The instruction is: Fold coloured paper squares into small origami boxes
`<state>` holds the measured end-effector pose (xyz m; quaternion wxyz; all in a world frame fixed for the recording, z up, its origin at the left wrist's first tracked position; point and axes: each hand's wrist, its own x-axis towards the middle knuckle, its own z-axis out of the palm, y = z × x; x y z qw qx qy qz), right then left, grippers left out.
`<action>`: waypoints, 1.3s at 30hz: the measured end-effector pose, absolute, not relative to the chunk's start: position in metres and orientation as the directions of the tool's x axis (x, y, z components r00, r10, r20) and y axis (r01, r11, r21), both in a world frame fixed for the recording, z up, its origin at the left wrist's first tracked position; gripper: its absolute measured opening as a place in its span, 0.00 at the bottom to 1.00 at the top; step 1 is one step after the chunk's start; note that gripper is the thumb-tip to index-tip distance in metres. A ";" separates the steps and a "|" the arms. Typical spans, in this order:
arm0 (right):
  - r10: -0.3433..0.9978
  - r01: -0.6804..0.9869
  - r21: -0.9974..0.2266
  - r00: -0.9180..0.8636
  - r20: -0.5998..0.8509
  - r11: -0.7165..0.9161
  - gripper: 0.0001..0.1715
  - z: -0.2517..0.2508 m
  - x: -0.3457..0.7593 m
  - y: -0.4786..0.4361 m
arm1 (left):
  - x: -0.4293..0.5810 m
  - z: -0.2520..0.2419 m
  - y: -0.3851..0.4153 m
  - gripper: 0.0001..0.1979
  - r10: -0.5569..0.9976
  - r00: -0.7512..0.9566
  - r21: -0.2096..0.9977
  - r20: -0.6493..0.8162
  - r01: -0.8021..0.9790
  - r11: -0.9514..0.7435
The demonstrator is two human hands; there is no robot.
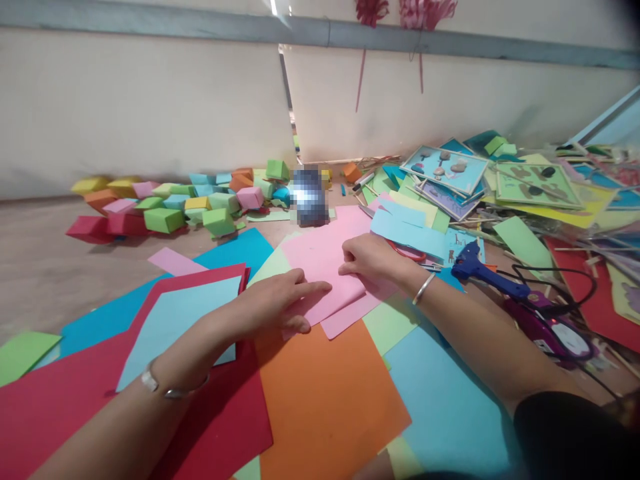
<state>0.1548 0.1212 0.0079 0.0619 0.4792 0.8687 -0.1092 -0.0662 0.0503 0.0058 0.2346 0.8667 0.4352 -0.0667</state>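
The pink paper (320,257) is laid between and partly under the left hand (286,300) and right hand (371,257), neither clearly nearer; its long axis cannot be told. The left's fingers are held loosely parted; the right's are curled inward, whether pinching paper cannot be told.

Two hands (280,299), at least two pink sheets (320,243), one glue gun (493,279), two bracelets (424,289), over a dozen blocks (165,221)
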 end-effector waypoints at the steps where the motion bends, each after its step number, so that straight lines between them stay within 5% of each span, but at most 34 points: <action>1: 0.819 0.846 -0.100 -0.532 -0.215 0.523 0.15 0.012 0.154 0.121 | -0.067 0.004 0.050 0.27 0.728 0.612 0.343 -0.311 0.786 -0.514; 5: 0.803 0.815 0.024 -0.565 -0.191 0.579 0.08 0.037 0.144 0.097 | -0.069 -0.001 0.051 0.32 0.727 0.625 0.352 -0.283 0.773 -0.528; 8: 0.692 0.673 0.162 -0.696 -0.191 0.721 0.14 0.046 0.139 0.054 | -0.069 -0.001 0.052 0.30 0.728 0.627 0.360 -0.278 0.771 -0.526; 12: 0.560 0.538 0.157 -0.791 -0.247 0.828 0.30 0.028 0.139 -0.002 | -0.067 0.000 0.053 0.28 0.719 0.631 0.392 -0.291 0.764 -0.512; 24: 0.672 0.639 0.208 -0.694 -0.259 0.740 0.41 -0.005 0.151 -0.015 | -0.067 0.002 0.053 0.32 0.724 0.612 0.366 -0.318 0.784 -0.501; 35: 0.841 0.760 0.371 -0.428 -0.331 0.534 0.41 0.003 0.185 -0.004 | -0.067 0.001 0.052 0.30 0.736 0.608 0.396 -0.298 0.780 -0.484; 39: 0.854 0.795 0.337 -0.399 -0.335 0.504 0.33 0.025 0.188 0.007 | -0.069 -0.004 0.052 0.33 0.747 0.594 0.398 -0.297 0.789 -0.469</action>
